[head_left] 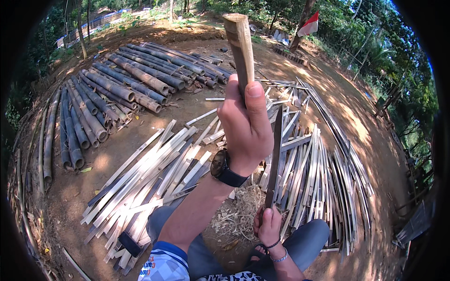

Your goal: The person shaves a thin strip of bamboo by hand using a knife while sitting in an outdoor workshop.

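My left hand (248, 129), with a dark watch on its wrist, is raised and wrapped round a short piece of bamboo or wood (240, 47). This piece stands upright, dark on one side and pale on the other, with a cut top end. Lower down, between my knees, my right hand (268, 225) grips a machete (275, 161). Its long dark blade points up and away from me, apart from the held piece. The handle is mostly hidden in my fingers. Curly pale shavings (236, 218) lie on the ground beside my right hand.
Split bamboo strips lie in a left pile (145, 187) and a right pile (323, 187). A dark flat object (130, 244) rests on the left strips. Whole bamboo poles (126, 77) are stacked at the far left. A red and white flag (309, 24) hangs near a tree.
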### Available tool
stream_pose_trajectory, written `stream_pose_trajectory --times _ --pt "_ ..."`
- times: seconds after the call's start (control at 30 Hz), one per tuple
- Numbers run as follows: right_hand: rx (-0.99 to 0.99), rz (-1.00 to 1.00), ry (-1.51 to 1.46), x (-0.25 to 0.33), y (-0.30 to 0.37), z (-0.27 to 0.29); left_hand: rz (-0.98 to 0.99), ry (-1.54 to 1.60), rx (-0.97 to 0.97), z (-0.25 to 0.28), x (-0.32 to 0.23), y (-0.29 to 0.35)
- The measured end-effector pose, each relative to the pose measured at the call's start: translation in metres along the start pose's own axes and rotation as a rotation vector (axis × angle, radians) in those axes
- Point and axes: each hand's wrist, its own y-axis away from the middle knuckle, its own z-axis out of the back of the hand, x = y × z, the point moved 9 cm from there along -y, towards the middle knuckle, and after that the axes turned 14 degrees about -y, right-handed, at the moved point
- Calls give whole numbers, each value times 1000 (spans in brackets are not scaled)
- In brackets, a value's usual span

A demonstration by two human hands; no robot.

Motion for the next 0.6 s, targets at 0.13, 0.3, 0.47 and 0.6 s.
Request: stream_pose_trajectory --times 0.13,0.3,0.47,0.6 --pt "-135 -190 222 -65 -12 40 50 21 58 -4 -7 2" --pt "30 54 174 23 -1 -5 -8 44 36 -4 -3 2" --pt "-20 44 184 -49 -8 19 30 38 51 -5 -2 3" --pt "-98 -126 175 -97 -27 44 -56 -34 -55 -1 -10 1"
